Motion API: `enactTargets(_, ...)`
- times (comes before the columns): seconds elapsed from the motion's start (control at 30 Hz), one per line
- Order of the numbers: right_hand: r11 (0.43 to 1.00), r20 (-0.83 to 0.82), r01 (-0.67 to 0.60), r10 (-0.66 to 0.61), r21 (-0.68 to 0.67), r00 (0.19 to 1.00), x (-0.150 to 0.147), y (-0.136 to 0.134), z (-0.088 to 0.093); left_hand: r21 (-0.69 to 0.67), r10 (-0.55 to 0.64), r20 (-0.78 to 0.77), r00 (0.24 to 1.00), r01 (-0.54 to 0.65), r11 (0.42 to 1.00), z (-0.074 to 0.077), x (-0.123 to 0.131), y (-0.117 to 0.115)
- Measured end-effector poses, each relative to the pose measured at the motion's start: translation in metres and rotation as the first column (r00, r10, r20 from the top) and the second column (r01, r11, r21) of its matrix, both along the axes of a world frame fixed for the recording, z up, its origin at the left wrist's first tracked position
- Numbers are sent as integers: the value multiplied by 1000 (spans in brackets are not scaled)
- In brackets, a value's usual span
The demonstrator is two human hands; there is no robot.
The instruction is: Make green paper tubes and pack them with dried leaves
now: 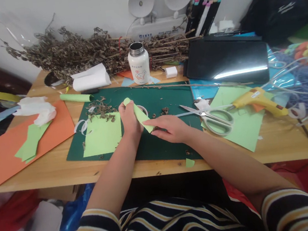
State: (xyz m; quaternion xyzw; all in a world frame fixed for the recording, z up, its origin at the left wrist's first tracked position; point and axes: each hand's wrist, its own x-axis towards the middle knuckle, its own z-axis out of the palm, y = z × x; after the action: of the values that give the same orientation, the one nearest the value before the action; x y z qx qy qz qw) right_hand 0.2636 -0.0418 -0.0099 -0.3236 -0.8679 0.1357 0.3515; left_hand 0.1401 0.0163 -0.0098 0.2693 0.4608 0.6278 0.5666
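A rolled green paper tube [138,113] is held at a slant over the dark green cutting mat [163,147]. My left hand [130,121] is wrapped round its upper left part. At the tube's lower right end, the fingers of my right hand [169,128] are closed, with brown dried bits showing beside them. A flat light green sheet [103,138] lies on the mat to the left, with dried twigs [104,108] at its top edge. Another green paper roll [76,98] rests at the mat's upper left corner. A tape ring sits partly hidden behind the tube.
Scissors [216,119] and a yellow glue gun [259,100] lie at the right over green paper [248,137]. An open white bottle [139,65] stands behind the mat, before dried plants [79,51]. Orange paper [5,160] lies left; a black tablet-like object [228,59] is at the back right.
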Motion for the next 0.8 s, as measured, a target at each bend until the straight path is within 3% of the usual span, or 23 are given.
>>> enactTargets(0.17, 1000, 5, -6, 6, 5, 1000, 1, 0, 1, -13, 4, -10, 1000, -4, 1000, -1, 0, 1)
enactTargets(0.4, 974, 20, 89, -87, -207, 996, -4, -4, 3, -7, 0, -13, 1000, 0, 1000, -2, -1, 0)
enactTargets(0.47, 967, -59, 30, -47, -253, 997, -3, -4, 4, 18, -18, -16, 1000, 18, 1000, -2, -3, -1)
enactTargets(0.6, 898, -347, -254, 125, -359, 929, 0, -2, 4, 73, -38, -18, 999, 40, 997, 0, -6, -1)
enactTargets(0.73, 789, -563, -366, 32, -493, 826, -4, -1, 0, 105, -25, -35, 999, 28, 994, 1, -7, -2)
enactTargets(0.8, 773, -576, -356, -15, -525, 817, -6, -1, 0, 99, -31, -40, 999, 35, 994, 2, -6, -3)
